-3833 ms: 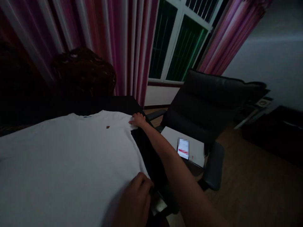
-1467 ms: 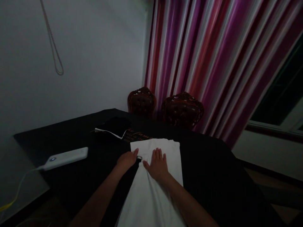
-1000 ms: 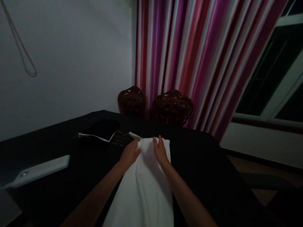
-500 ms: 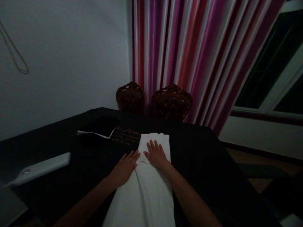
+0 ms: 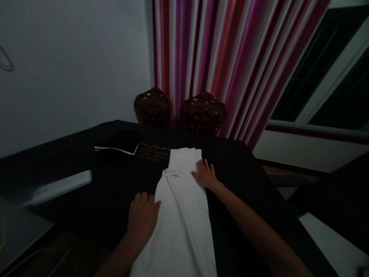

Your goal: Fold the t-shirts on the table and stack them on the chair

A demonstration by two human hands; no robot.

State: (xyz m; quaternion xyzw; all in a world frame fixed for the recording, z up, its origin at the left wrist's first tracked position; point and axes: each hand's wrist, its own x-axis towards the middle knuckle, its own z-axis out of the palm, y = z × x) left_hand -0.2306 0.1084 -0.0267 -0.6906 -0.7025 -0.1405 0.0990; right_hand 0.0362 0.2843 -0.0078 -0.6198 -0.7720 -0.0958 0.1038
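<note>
A long, narrow strip of folded white garment (image 5: 180, 215) lies on the black table (image 5: 248, 184), its long axis running straight away from the person, the near end spilling toward the table's edge and the far end pointing at the striped curtain (image 5: 219, 61). The left hand (image 5: 142, 217) lies flat with fingers spread, palm down, at the garment's left edge, the thumb side touching the cloth and the rest on the dark tabletop; it grips nothing. Farther along, the right hand (image 5: 206, 175) rests open and flat at the garment's right edge, fingertips on the cloth, also holding nothing. Between the two hands, just beyond the left one, the fabric gathers into a small bunch of creases. Left of the left hand, well apart, lies a white power bank (image 5: 62, 186). Past the garment's far end a dark garment (image 5: 135, 148) with a white edge carries pale lettering, too dim and small to read. Beyond the table stand two carved wooden chairs (image 5: 178, 109), side by side before the curtain.
</note>
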